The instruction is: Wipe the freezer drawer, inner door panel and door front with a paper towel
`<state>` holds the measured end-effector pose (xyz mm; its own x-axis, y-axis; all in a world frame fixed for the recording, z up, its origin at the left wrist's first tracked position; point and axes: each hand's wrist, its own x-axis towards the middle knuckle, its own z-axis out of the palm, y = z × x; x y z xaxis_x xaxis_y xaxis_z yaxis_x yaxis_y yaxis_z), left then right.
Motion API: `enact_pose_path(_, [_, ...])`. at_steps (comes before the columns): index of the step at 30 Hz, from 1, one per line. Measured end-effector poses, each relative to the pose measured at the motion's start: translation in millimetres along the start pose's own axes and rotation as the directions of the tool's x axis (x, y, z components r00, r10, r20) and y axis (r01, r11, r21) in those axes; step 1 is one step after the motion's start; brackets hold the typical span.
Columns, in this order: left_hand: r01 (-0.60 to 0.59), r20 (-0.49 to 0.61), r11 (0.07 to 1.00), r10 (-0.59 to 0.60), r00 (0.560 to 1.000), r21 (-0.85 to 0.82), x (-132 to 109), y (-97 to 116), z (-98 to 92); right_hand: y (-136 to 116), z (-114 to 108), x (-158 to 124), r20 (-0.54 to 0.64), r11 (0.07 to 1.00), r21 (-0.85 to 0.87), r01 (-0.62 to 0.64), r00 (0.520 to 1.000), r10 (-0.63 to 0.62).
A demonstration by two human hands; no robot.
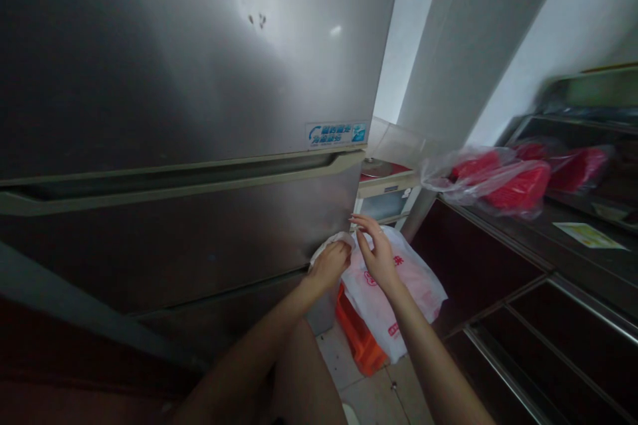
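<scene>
A white cloth or tissue [343,237] is bunched in my left hand [329,264], whose fingers are closed on it against the refrigerator's right edge. My right hand [377,252] is raised just beside it, thumb and fingers apart and holding nothing that I can see. In front of me rises the grey metallic refrigerator [259,226], with a long recessed handle between its upper and middle doors. Below my right hand a white plastic bag [413,285] with red print lies over an orange crate [356,339].
To the right is a dark cabinet [463,259], with red items in clear plastic [523,179] and a yellow-and-white card [588,236] on its top. Behind the refrigerator's edge stands a red-topped stove [386,172]. Floor tiles [369,398] show below.
</scene>
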<state>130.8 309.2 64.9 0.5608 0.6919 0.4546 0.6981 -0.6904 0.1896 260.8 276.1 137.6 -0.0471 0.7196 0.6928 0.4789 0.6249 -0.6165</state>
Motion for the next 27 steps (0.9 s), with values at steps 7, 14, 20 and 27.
enact_pose_path(7, [-0.042, 0.147, 0.999, 0.042, 0.988, -0.004, 20.2, 10.4, -4.6, 4.3, -14.5, -17.4, -0.09, 0.998, -0.02, -0.066, 0.994, 0.064])
enact_pose_path(14, [-0.202, 0.382, 0.977, 0.211, 0.9, -0.063, 3.2, 25.9, -1.5, 7.9, -33.0, -53.4, 0.034, 0.988, -0.145, -0.057, 0.997, 0.062])
enact_pose_path(20, [-0.247, 0.48, 0.965, 0.259, 0.838, -0.091, -22.8, 41.1, 11.5, 28.3, -50.8, -110.9, 0.334, 0.942, -0.314, -0.116, 0.915, 0.224])
enact_pose_path(27, [-0.245, 0.548, 0.958, 0.285, 0.787, -0.147, -56.3, 56.2, 40.8, 33.4, -55.0, -154.4, 0.462, 0.831, -0.484, -0.274, 0.727, 0.509])
